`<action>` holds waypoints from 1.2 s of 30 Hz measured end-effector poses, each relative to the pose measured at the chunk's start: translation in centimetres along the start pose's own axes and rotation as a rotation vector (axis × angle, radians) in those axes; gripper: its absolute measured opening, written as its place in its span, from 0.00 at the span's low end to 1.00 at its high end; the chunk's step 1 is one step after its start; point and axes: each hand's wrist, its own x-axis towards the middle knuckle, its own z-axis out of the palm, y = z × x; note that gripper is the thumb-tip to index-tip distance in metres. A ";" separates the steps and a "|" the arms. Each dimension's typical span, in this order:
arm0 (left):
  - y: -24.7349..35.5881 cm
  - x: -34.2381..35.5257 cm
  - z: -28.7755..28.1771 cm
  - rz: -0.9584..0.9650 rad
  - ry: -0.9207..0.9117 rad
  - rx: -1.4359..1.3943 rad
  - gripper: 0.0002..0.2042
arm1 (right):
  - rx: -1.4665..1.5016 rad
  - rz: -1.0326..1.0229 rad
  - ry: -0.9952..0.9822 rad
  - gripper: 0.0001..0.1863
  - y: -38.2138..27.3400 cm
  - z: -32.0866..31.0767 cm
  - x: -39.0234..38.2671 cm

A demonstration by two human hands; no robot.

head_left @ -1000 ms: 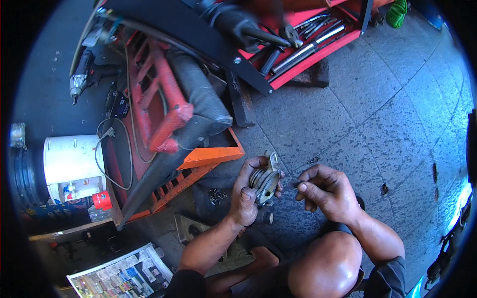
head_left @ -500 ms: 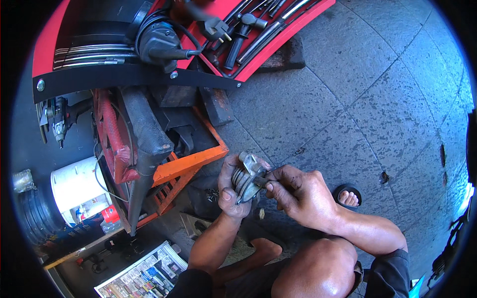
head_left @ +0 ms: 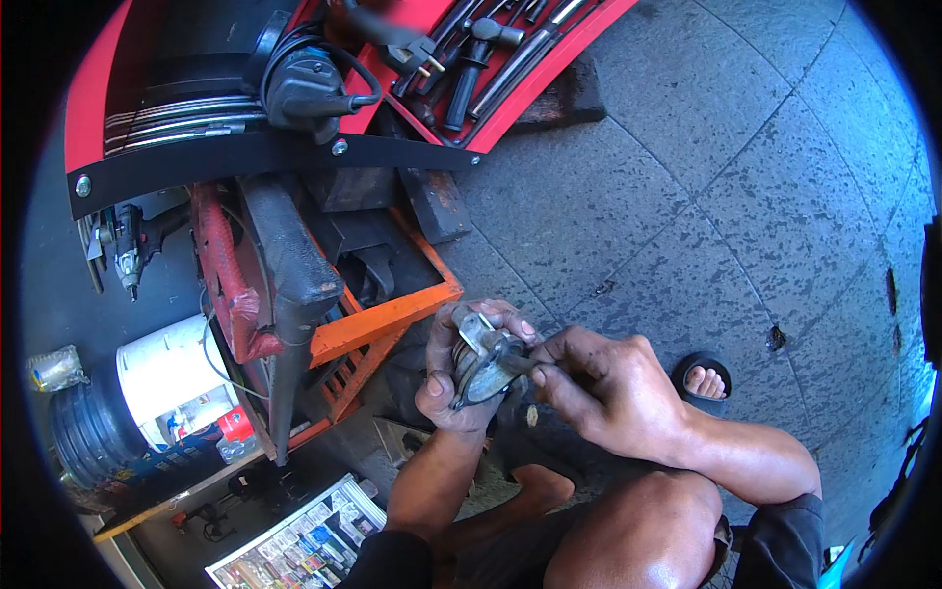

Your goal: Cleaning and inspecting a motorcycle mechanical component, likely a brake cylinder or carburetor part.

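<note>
My left hand [head_left: 444, 395] is wrapped round a round metal part [head_left: 480, 381] with a ribbed side, a flat face and a bracket sticking up. The part is grimy, and its flat face tilts toward my right hand. From the right, my right hand [head_left: 616, 391] pinches at the part with thumb and forefinger. A thin dark piece shows between those fingertips and the part, but its kind is too small to make out. Dark grease marks the fingers of both hands.
An orange metal frame [head_left: 388, 329] stands left of my hands. Above it are a red tool tray [head_left: 564, 64] with a hammer [head_left: 471, 74], and a corded power tool [head_left: 309, 93]. A white bucket [head_left: 167, 378] and a cordless driver [head_left: 128, 245] are at left. Grey tiles [head_left: 677, 245] cover the floor.
The round part has turned in my left hand, so its bracket and flat face sit at another angle. My right hand stays pinched against it. The whole view has shifted slightly.
</note>
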 end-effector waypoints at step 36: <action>1.6 2.0 2.1 0.172 -0.111 0.137 0.34 | -0.035 0.035 -0.210 0.10 -1.8 -2.6 -1.0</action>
